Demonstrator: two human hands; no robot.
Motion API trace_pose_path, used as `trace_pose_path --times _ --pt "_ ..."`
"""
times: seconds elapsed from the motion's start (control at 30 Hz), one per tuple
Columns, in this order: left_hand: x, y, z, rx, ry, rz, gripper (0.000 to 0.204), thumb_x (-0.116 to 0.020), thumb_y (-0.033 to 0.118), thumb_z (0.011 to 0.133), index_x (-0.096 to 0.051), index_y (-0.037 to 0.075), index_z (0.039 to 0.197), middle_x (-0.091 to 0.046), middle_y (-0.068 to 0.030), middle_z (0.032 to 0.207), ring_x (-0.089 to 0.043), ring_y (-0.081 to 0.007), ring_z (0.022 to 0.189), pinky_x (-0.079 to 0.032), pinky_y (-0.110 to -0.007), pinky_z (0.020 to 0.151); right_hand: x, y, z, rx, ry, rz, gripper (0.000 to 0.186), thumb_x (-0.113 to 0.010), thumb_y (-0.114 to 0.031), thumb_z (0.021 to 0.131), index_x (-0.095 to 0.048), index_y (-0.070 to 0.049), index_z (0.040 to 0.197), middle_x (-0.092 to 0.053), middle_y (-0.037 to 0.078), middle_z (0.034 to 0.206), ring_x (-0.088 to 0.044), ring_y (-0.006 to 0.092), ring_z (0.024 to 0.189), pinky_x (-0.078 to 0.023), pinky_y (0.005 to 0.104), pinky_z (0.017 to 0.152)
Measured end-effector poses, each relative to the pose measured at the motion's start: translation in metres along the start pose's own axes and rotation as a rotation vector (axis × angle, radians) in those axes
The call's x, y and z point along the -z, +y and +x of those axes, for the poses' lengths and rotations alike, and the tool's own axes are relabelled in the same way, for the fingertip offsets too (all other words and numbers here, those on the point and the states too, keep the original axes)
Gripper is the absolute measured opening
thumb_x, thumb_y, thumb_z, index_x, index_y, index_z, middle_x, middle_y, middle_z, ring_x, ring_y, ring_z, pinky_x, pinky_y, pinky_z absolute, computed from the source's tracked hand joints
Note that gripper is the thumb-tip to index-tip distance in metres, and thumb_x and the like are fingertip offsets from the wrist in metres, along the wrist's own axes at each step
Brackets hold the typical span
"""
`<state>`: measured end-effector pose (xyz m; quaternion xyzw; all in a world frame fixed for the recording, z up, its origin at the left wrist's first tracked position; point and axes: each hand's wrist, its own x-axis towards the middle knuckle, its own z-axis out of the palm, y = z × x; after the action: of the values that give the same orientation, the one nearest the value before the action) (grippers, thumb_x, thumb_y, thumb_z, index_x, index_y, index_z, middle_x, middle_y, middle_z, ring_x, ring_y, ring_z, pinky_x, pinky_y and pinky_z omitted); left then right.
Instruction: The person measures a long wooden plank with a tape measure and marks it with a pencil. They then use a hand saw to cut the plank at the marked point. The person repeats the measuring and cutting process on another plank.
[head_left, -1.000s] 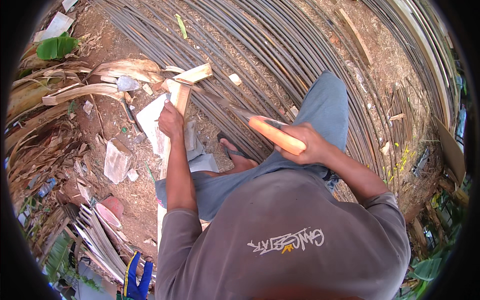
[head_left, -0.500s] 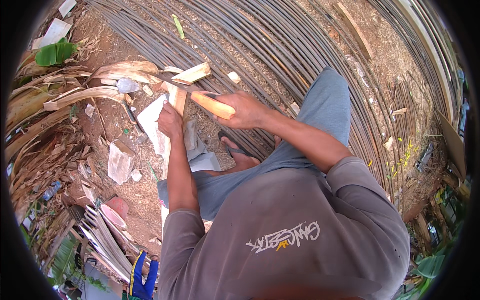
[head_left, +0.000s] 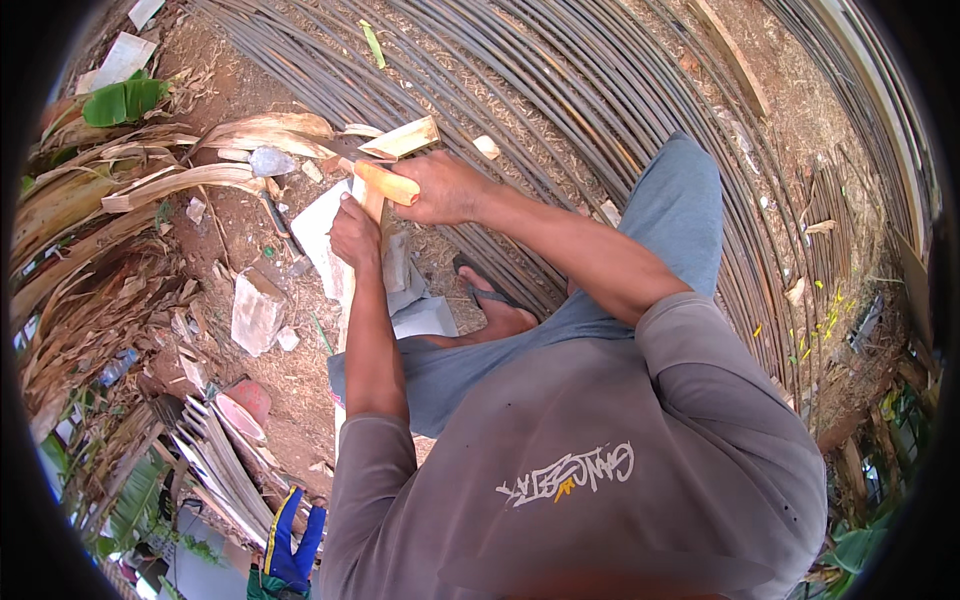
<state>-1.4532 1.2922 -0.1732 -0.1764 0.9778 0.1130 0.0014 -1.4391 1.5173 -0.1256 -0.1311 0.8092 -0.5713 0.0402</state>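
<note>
My right hand (head_left: 440, 188) is closed round the orange wooden handle of a handsaw (head_left: 388, 184). The handle lies across the upper end of a narrow wooden board (head_left: 373, 207), and little of the thin blade can be made out beyond it. My left hand (head_left: 356, 232) grips that board just below the saw, thumb up along it. The board runs back toward me beneath my left forearm. Just past the saw, a short piece of wood (head_left: 403, 138) lies at the board's far end.
Long metal rods (head_left: 560, 100) cover the ground ahead and to the right. Dry banana stalks (head_left: 90, 215) heap up at the left. Nearer lie a dark-handled tool (head_left: 277, 220), a pale block (head_left: 257, 312) and a clear plastic bag (head_left: 271, 161). My sandalled foot (head_left: 500, 312) rests beside the rods.
My right hand has pushed the saw forward and left, so its handle now sits over the board and less blade shows. My left hand keeps its grip. The view has shifted slightly.
</note>
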Motion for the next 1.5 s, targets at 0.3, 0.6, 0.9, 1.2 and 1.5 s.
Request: trace_pose_path --times 0.3,0.6,0.9,1.2,1.5 --pt "-0.003 0.001 0.0 0.025 -0.049 0.026 0.065 -0.034 0.049 0.104 -0.076 -0.001 0.1 -0.07 -0.03 0.092 -0.066 -0.0501 0.087 -0.049 -0.057 0.08 0.127 -0.069 -0.216 -0.315 -0.1 0.208 0.019 -0.072 -0.015 0.077 -0.065 -0.004 0.092 -0.067 0.013 0.074 -0.067 0.0353 0.067 -0.052 0.0409 0.062" --pt "-0.008 -0.006 0.005 0.002 -0.026 0.033 0.065 -0.033 0.049 0.104 -0.075 0.0 0.101 -0.07 -0.03 0.095 -0.066 -0.0501 0.088 -0.049 -0.058 0.081 0.058 0.004 -0.092 -0.054 -0.099 0.129 0.02 -0.073 -0.02 0.08 -0.066 -0.004 0.09 -0.067 0.017 0.078 -0.067 0.0361 0.071 -0.051 0.0433 0.064" --pt "-0.004 -0.003 0.004 0.045 -0.036 0.033 0.062 -0.037 0.048 0.103 -0.075 0.0 0.103 -0.071 -0.0283 0.093 -0.067 -0.0492 0.088 -0.051 -0.055 0.082 0.078 0.007 -0.11 -0.182 0.018 0.205 0.022 -0.075 -0.02 0.084 -0.067 -0.002 0.094 -0.065 0.012 0.078 -0.063 0.0242 0.067 -0.05 0.0366 0.065" --pt "0.0 0.011 -0.008 -0.425 0.264 -0.056 0.06 -0.058 0.042 0.096 -0.047 0.013 0.147 -0.053 -0.0196 0.144 -0.05 -0.0359 0.132 -0.034 -0.053 0.111 0.077 -0.001 -0.125 -0.201 0.255 0.276 0.021 -0.075 -0.017 0.085 -0.067 0.0 0.094 -0.062 0.009 0.071 -0.06 0.0148 0.065 -0.048 0.0324 0.061" --pt "0.016 0.096 0.009 -1.107 -0.538 0.47 0.023 -0.052 0.02 0.095 -0.073 0.012 0.091 -0.073 -0.0165 0.088 -0.072 -0.0309 0.088 -0.043 -0.048 0.108 0.066 0.008 -0.122 -0.242 0.382 0.36 0.015 -0.071 -0.011 0.091 -0.059 -0.004 0.091 -0.054 -0.002 0.065 -0.048 0.0057 0.052 -0.038 0.0234 0.047"
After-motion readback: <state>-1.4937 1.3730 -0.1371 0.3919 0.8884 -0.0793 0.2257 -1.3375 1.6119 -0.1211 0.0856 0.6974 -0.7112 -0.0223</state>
